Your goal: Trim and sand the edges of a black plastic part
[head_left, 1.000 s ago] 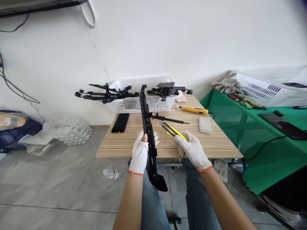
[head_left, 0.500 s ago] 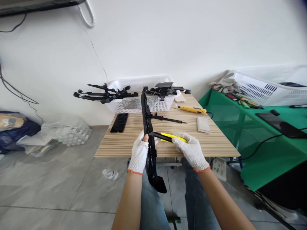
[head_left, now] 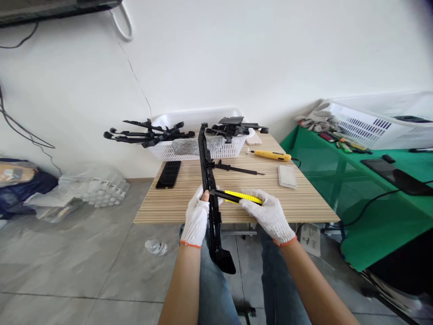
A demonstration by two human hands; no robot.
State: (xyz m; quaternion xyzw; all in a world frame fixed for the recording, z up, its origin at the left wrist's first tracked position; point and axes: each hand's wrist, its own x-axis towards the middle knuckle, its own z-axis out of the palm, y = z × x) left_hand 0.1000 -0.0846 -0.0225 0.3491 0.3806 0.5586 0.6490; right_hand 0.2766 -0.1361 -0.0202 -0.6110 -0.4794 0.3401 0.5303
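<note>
A long black plastic part (head_left: 214,216) stands nearly upright in front of me, its wide foot hanging below the table's front edge. My left hand (head_left: 196,214), in a white knit glove with the thumb tip bare, is closed round its middle. In my gloved right hand (head_left: 265,207) is a yellow and black utility knife (head_left: 241,197), pointing left. The knife's tip meets the black part close to my left thumb; whether it cuts in, I cannot tell.
Behind stands a white basket (head_left: 162,150) with more black plastic parts (head_left: 152,134). On the striped table (head_left: 182,205) lie a black phone (head_left: 168,174), a yellow electric screwdriver (head_left: 272,155), a thin black tool (head_left: 240,169) and a pale square block (head_left: 287,176). A green-covered table (head_left: 313,155) adjoins at right.
The knife has shifted slightly left and down, and its tip is now nearer my left thumb. My left hand and the black part have hardly moved.
</note>
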